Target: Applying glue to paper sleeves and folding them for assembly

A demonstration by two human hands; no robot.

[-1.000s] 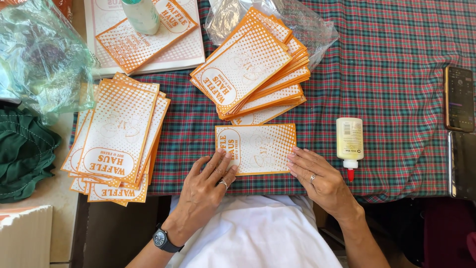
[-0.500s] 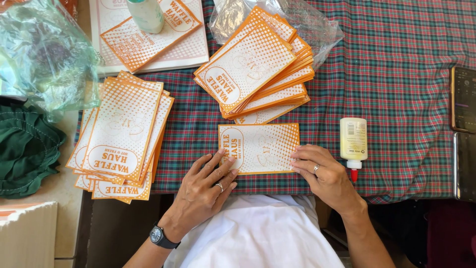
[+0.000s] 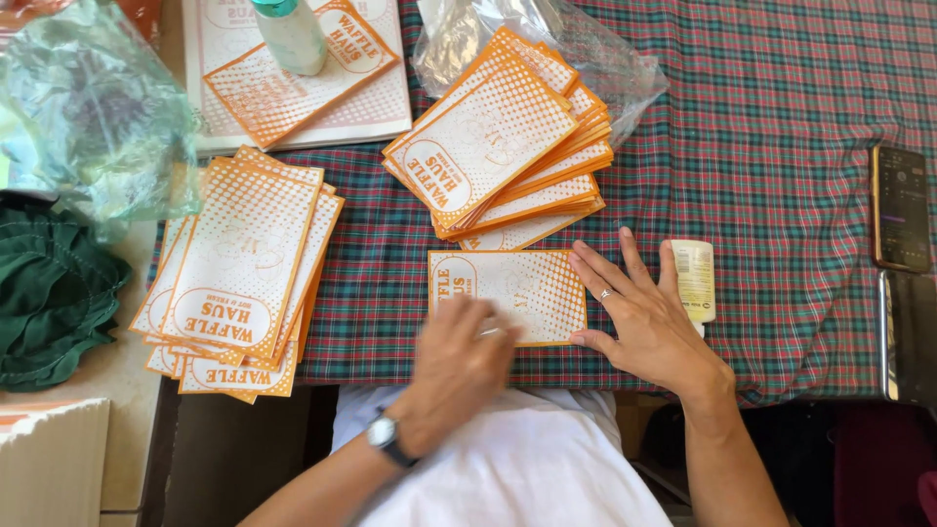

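A single orange-and-white printed paper bag lies flat on the plaid tablecloth near the front edge. My left hand is blurred, fingers curled, over the bag's lower left part; a watch sits on that wrist. My right hand lies flat with fingers spread, its thumb on the bag's right edge. A small white glue bottle lies just right of my right hand.
A fanned stack of the same bags sits behind the single bag, on clear plastic wrap. Another stack lies at the left. Further back are sheets under a bottle. Two phones lie at right; green cloth at left.
My left hand has pulled back toward me and curled, now blurred with motion. My right hand has shifted right and spread open beside the glue bottle. The bag stays put.
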